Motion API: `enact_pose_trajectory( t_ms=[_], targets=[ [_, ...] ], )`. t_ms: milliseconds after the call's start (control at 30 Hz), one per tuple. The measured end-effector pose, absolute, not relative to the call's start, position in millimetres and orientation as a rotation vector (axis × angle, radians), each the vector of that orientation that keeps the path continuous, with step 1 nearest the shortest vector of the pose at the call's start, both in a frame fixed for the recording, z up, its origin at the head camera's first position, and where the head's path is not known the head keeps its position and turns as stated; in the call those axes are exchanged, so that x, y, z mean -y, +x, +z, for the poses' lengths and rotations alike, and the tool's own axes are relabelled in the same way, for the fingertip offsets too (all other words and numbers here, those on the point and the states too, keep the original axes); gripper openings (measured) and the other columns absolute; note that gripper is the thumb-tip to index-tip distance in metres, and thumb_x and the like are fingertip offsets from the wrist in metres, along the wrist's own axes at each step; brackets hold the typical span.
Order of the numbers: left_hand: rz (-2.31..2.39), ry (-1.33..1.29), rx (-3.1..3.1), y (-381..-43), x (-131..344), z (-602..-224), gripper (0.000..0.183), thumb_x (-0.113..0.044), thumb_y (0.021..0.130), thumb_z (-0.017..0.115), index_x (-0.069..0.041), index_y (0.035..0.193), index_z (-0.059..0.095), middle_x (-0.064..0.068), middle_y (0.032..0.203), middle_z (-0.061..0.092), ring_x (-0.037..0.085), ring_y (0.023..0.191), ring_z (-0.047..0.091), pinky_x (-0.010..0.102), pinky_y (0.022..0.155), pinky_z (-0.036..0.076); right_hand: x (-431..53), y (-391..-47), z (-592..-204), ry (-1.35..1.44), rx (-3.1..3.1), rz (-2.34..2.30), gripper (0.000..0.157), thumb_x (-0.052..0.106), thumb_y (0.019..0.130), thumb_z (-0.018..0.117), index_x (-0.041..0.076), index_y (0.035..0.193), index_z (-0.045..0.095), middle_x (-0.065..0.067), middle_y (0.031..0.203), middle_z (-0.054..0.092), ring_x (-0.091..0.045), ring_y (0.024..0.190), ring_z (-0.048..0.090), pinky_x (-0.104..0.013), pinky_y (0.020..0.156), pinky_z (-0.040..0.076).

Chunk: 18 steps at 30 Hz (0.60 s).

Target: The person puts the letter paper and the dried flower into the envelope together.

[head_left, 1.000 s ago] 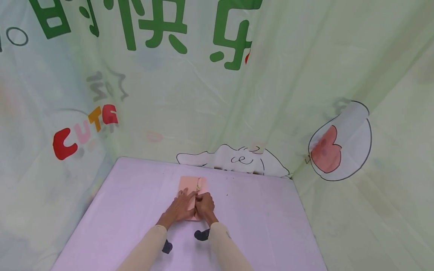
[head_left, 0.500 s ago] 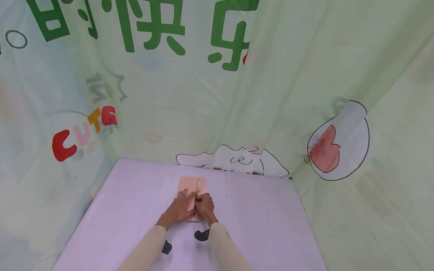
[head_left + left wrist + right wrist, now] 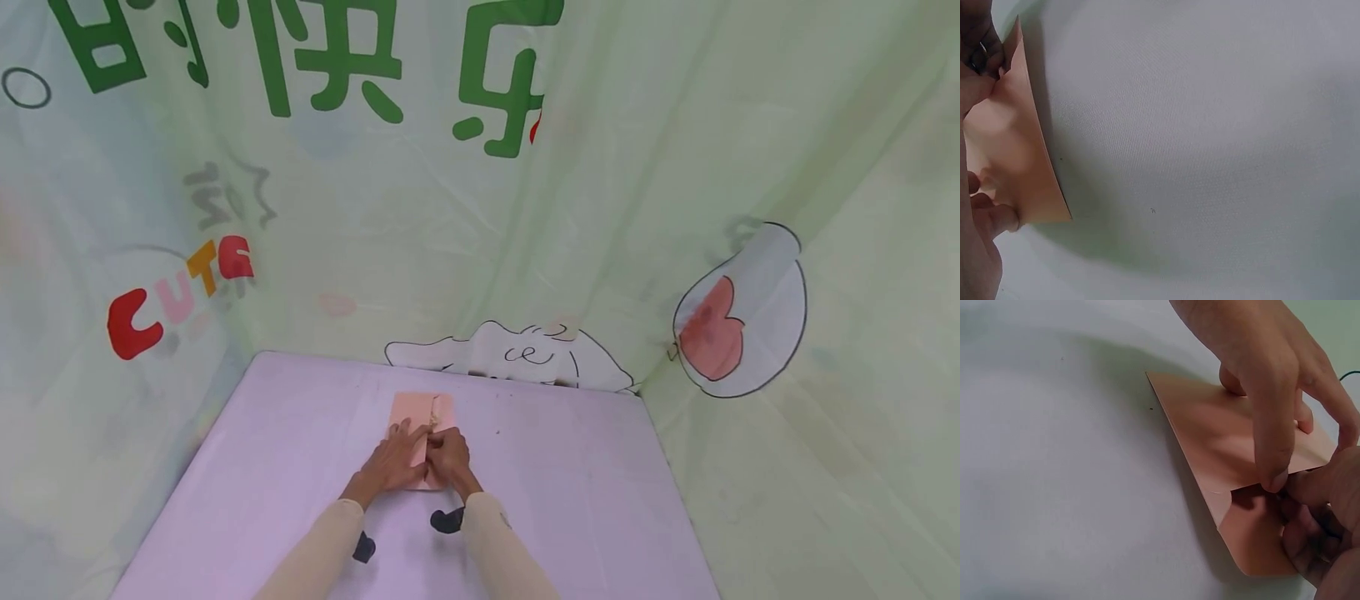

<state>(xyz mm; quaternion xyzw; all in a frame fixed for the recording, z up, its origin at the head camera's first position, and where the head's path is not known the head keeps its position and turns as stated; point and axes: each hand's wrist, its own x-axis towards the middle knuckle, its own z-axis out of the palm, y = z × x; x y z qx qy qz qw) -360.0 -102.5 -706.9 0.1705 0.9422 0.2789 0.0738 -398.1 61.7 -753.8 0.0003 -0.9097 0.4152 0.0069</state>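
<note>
A salmon-pink paper envelope (image 3: 411, 407) lies on the table in the head view, with a lengthwise seam right of its middle. My left hand (image 3: 397, 461) rests on it with fingers spread. In the right wrist view, that left hand (image 3: 1266, 369) presses the paper, its thumb at the edge of the opening. My right hand (image 3: 450, 458) has its fingers curled at this edge, pinching the envelope (image 3: 1210, 431) beside the left thumb. What lies inside the right hand's (image 3: 1335, 531) grip is hidden. The left wrist view shows the envelope's end (image 3: 1035, 181) slightly raised from the surface.
The table (image 3: 570, 475) has a pale lilac cover. Behind it and along both sides hangs a light printed curtain (image 3: 420, 258) with green characters and drawings. Dark wrist-worn pieces (image 3: 447, 521) show by both forearms.
The head view has shifted a little, so the scene sits slightly further left. Both hands stay at the same place on the envelope, with no clear change in their hold.
</note>
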Motion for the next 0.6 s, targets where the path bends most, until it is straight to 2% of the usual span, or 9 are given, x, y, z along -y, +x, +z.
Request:
enact_pose_trajectory(
  t_ms=[167, 367, 500, 600],
  targets=[
    [0.774, 0.551, -2.868, -361, 106, -707, 0.066, -0.034, 0.1, 0.074, -0.018, 0.16, 0.053, 0.034, 0.167, 0.042, 0.058, 0.148, 0.049, 0.073, 0.108, 0.052, -65, -390, -731, 0.034, 2.879, 1.319, 0.016, 0.0, 0.087, 0.077, 0.005, 0.098, 0.088, -0.004, 0.078, 0.079, -0.013, 0.069, 0.062, -0.029, 0.06, 0.048],
    [0.693, 0.539, -2.908, -364, 113, -709, 0.066, -0.035, 0.099, 0.076, -0.02, 0.159, 0.053, 0.033, 0.165, 0.044, 0.053, 0.142, 0.054, 0.068, 0.103, 0.057, -72, -381, -696, -0.059, 2.884, 1.388, 0.026, -0.007, 0.091, 0.073, 0.001, 0.113, 0.085, -0.011, 0.085, 0.08, -0.014, 0.069, 0.061, -0.025, 0.06, 0.047],
    [0.668, 0.486, -2.888, -364, 119, -707, 0.067, -0.036, 0.101, 0.074, -0.024, 0.162, 0.05, 0.033, 0.169, 0.04, 0.057, 0.15, 0.047, 0.072, 0.112, 0.05, -86, -385, -683, -0.05, 2.871, 1.299, 0.025, -0.002, 0.096, 0.075, 0.001, 0.119, 0.083, -0.013, 0.092, 0.081, -0.015, 0.073, 0.063, -0.025, 0.064, 0.05],
    [0.678, 0.453, -2.873, -363, 124, -703, 0.067, -0.036, 0.103, 0.073, -0.024, 0.164, 0.048, 0.034, 0.17, 0.037, 0.061, 0.152, 0.042, 0.078, 0.118, 0.04, -101, -391, -672, -0.044, 2.85, 1.226, 0.025, 0.004, 0.099, 0.074, 0.001, 0.124, 0.081, -0.014, 0.1, 0.082, -0.019, 0.081, 0.067, -0.033, 0.072, 0.056]
  ],
)
